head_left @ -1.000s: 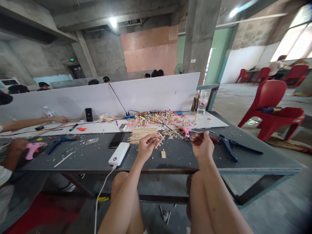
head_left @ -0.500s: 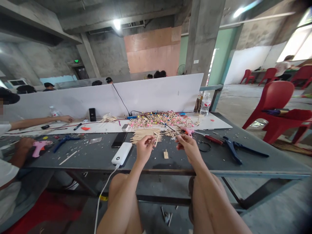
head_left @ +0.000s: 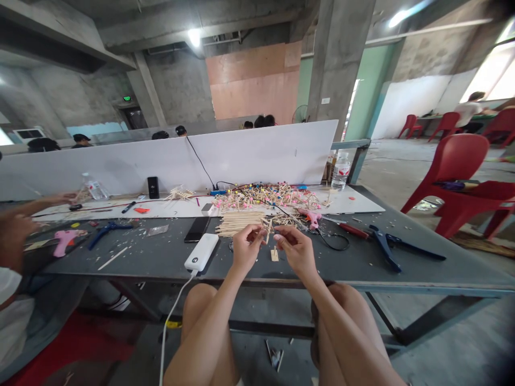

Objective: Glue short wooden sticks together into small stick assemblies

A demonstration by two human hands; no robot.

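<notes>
My left hand (head_left: 246,247) is closed around a small assembly of thin wooden sticks (head_left: 266,228), held just above the grey table (head_left: 346,262). My right hand (head_left: 296,248) is right beside it, fingers pinched at the same sticks. A tiny glued stick piece (head_left: 274,254) lies on the table between my hands. Behind them are a bundle of plain sticks (head_left: 237,221) and a heap of stick pieces with pink and yellow tips (head_left: 265,197).
A white power bank (head_left: 201,252) with its cable and a black phone (head_left: 197,229) lie left of my hands. A pink glue gun (head_left: 311,217), red-handled tool (head_left: 351,229) and blue cutters (head_left: 384,245) lie to the right. Another person's arms (head_left: 16,225) work at the far left. Red chairs (head_left: 458,177) stand on the right.
My right hand came in from the right, past the glue gun, and now meets my left hand at the sticks. The person on the left shifted their arms.
</notes>
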